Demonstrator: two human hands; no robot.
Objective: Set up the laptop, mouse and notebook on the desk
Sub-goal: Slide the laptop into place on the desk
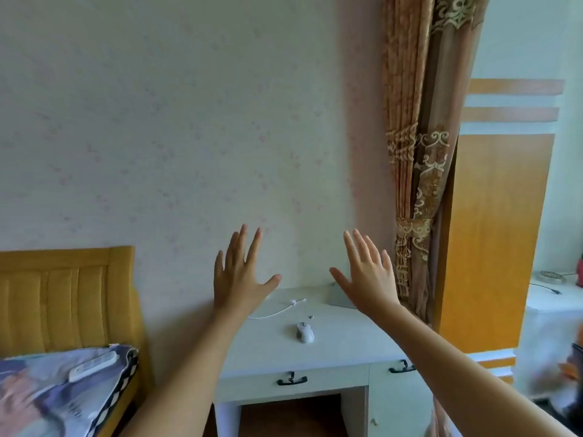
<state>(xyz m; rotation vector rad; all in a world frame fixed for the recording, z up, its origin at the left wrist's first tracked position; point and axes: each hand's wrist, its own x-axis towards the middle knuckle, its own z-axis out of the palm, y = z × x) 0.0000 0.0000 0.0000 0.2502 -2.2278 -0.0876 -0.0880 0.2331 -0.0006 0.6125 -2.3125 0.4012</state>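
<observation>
Reaching over the white desk (340,351), the left hand (238,275) and right hand (367,275) are spread flat and hold nothing. A careless sweep could knock the closed grey laptop (339,299) at the back right corner, snag the white cable (277,312), or push the white mouse (305,332), lying mid-desk, off. No notebook shows.

Pale floral wall (157,121), patterned curtain (416,152) — tied back, orange wardrobe (495,231), yellow headboard (63,294)

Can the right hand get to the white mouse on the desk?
Probably yes. The right hand is raised open above the desk, holding nothing. The mouse lies in the open below it, with only a thin white cable nearby, not covering it.
</observation>
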